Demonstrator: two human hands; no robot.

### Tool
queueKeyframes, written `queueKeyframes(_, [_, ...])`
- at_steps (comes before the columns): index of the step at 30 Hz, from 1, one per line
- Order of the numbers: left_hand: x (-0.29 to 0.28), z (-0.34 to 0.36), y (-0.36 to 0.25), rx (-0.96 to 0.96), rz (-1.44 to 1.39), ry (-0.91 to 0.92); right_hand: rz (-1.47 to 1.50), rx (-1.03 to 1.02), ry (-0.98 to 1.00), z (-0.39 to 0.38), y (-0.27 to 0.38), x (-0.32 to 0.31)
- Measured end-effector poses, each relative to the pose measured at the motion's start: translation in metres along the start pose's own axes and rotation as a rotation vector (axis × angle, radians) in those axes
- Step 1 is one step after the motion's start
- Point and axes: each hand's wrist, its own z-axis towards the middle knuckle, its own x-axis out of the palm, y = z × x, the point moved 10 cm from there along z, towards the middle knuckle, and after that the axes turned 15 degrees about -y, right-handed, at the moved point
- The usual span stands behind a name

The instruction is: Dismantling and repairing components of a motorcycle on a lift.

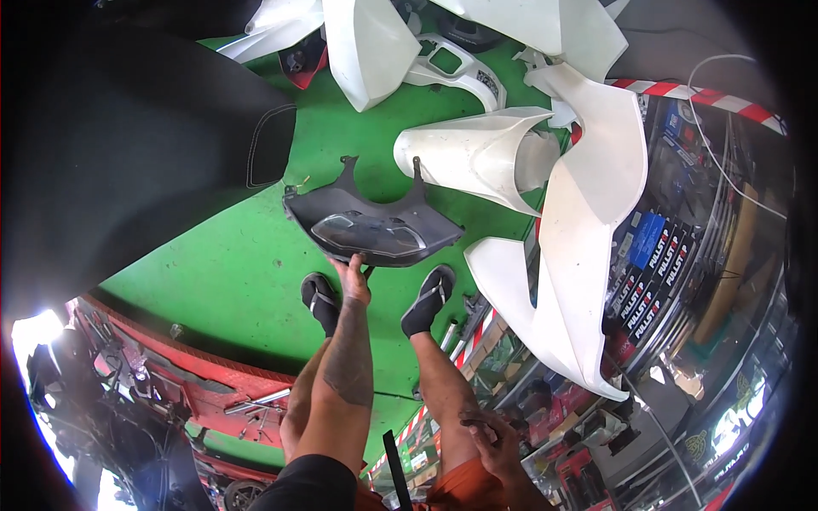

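Note:
A dark grey motorcycle dashboard cover (372, 223) with a clear-lensed gauge window is held out over the floor. My left hand (351, 277) grips its near edge, the thumb on top and the other fingers mostly hidden beneath. Two bracket arms stick up from the cover's far side. Low in the view, my right hand (496, 444) is by my right thigh, its fingers curled and darkened; I cannot make out whether something small is in them. Beyond the cover lies a white curved body panel (469, 155), nearer to it than the other parts.
White fairing panels (588, 213) lean along a glass display case (660, 272) on the right, edged with red-white tape. More white panels (366, 51) lie at the far end of the green floor (221, 255). A black padded seat-like surface (170, 162) fills the upper left; a red platform (196, 366) is lower left.

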Motion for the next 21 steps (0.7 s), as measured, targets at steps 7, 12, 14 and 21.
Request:
queueKeyframes(7, [-0.021, 0.009, 0.004, 0.007, 0.048, -0.039, -0.014, 0.137, -0.088, -0.011, -0.026, -0.028])
queueKeyframes(12, [-0.016, 0.032, -0.048, -0.013, 0.2, 0.001, -0.076, 0.064, -0.053, -0.003, -0.03, -0.028])
queueKeyframes(14, [-0.011, 0.061, -0.076, 0.058, 0.252, 0.092, -0.047, 0.032, -0.032, -0.003, -0.023, -0.021])
queueKeyframes(21, [0.046, 0.102, -0.118, 0.306, 0.584, 0.349, -0.078, 0.016, 0.029, -0.009, -0.029, -0.015])
